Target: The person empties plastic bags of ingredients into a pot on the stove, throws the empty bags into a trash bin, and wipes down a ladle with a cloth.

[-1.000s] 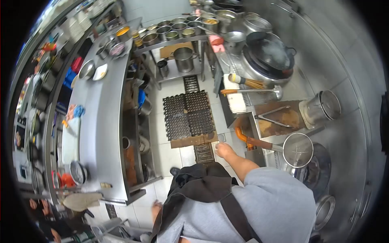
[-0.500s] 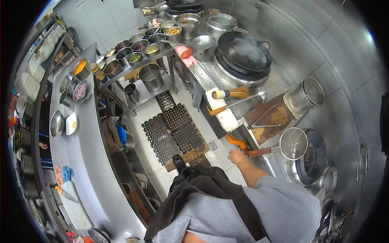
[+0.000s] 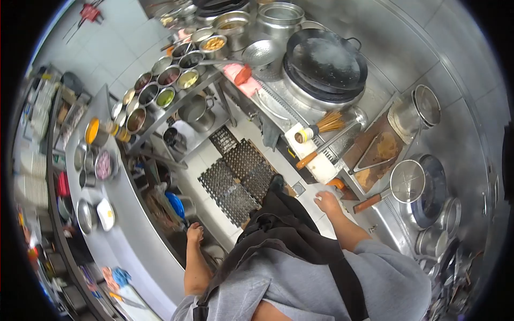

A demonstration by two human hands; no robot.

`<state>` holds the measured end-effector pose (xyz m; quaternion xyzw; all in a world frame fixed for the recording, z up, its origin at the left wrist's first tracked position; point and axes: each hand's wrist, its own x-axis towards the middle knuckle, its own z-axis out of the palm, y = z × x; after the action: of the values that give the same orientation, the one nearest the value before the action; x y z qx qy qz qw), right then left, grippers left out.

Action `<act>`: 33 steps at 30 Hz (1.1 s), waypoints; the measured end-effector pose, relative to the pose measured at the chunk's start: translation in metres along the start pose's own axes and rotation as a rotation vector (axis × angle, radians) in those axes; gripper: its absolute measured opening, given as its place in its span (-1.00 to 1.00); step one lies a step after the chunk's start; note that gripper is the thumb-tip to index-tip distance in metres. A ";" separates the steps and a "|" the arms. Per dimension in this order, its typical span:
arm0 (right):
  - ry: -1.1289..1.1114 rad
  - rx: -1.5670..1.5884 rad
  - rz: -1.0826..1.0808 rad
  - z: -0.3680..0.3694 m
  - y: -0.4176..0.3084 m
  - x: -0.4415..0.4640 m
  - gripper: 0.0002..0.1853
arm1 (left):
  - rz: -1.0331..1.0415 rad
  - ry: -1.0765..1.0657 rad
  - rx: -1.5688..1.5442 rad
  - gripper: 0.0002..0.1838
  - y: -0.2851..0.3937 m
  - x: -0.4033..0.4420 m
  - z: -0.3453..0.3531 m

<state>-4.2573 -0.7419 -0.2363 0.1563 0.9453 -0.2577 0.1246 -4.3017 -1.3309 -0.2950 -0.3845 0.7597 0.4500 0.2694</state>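
My right hand (image 3: 326, 202) hangs over the floor beside the stove's front edge, open, with fingers loosely bent and nothing seen in it. Nearest to it are an orange pipe (image 3: 337, 183) and the wooden handle of a wire strainer (image 3: 407, 182), which rests over a dark wok (image 3: 430, 187). My left hand (image 3: 194, 232) is low beside the left counter's lower shelf, its fingers loosely curled and apart, with no held thing visible. Close by are a blue-rimmed container (image 3: 175, 204) and plastic bags (image 3: 159, 206).
A steaming wok (image 3: 325, 60) sits on the range. A ladle (image 3: 308, 159) and a bamboo brush (image 3: 332, 122) lie by a white block (image 3: 323, 169). Sauce pots (image 3: 168, 76) crowd a rack. Black mats (image 3: 222, 184) cover part of the floor. The steel counter (image 3: 134, 235) runs along the left.
My right hand was by the strainer's handle and is now apart from it. My left hand has come into view. The camera view has shifted, and a shoe is further forward on the mats.
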 end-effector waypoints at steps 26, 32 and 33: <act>0.115 0.204 0.739 0.066 -0.050 0.000 -0.74 | 0.373 -0.478 0.762 -0.69 0.323 0.282 0.007; 0.234 0.204 0.916 0.061 -0.106 -0.009 -0.69 | 0.487 -0.405 0.700 -0.52 0.454 0.255 0.089; 0.301 0.272 0.957 0.058 -0.116 -0.009 -0.70 | 0.538 -0.410 0.801 -0.51 0.457 0.257 0.096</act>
<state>-4.2820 -0.8693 -0.2305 0.6210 0.7337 -0.2669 0.0696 -4.8174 -1.1965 -0.3141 0.0534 0.8758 0.2433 0.4134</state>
